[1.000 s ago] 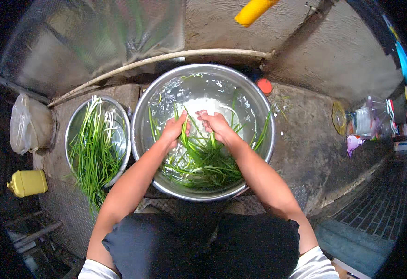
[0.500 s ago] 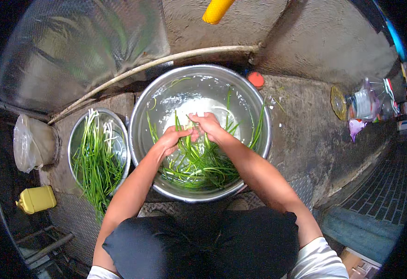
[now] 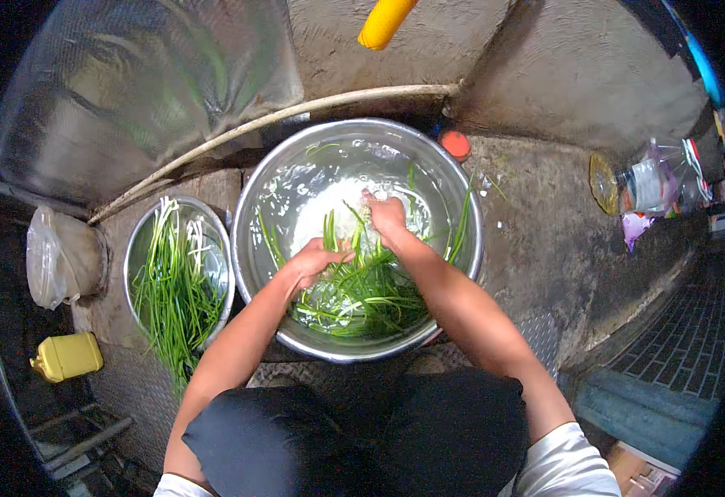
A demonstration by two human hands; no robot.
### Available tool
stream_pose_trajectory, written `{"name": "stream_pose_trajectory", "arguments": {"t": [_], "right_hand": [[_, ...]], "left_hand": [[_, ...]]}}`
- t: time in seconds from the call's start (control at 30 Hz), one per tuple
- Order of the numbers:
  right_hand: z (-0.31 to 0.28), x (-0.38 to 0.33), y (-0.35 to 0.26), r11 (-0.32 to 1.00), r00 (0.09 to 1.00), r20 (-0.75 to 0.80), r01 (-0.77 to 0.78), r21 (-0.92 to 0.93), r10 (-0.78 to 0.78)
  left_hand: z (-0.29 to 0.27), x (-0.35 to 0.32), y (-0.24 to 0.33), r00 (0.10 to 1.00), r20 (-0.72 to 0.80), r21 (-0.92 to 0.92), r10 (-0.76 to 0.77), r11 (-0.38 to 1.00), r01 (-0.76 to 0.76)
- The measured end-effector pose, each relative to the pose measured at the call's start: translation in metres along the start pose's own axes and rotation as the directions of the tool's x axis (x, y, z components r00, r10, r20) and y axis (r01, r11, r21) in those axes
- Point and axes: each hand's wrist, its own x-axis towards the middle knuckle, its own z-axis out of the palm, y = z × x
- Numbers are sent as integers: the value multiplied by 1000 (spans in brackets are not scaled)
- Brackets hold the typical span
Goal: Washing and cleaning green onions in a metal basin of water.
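A large metal basin of water stands before me, with long green spring onions floating mostly along its near side. My left hand is closed around several spring onion stalks in the basin's middle, some green lengths sticking up past the fingers. Farther in and to the right, my right hand is curled shut at the bright water; glare and splashes hide what its fingers hold. On the left, a smaller metal basin holds a bunch of spring onions, white ends away from me, green tops hanging over the near rim.
Beyond the large basin lie a red round lid or tub and a pale hose along the wall. A plastic-covered bucket and a yellow jerrycan stand at left. Plastic containers sit at far right.
My hands have come apart: the right has moved slightly away and to the right, its fingers curling in; the left has dropped a little toward me. The water is more stirred.
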Motion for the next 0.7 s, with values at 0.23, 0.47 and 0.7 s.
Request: {"name": "stream_pose_trajectory", "arguments": {"t": [0.23, 0.47, 0.7], "right_hand": [[40, -63, -19, 919, 820, 571, -186, 348, -50], [25, -55, -22, 927, 961, 278, -100, 362, -5], [27, -46, -28, 963, 990, 142, -53, 266, 15]], "left_hand": [[-17, -18, 2, 995, -95, -312, 20, 949, -49], [-3, -9, 0, 997, -73, -145, 37, 988, -48], [-7, -18, 3, 997, -76, -135, 3, 991, -13]]}}
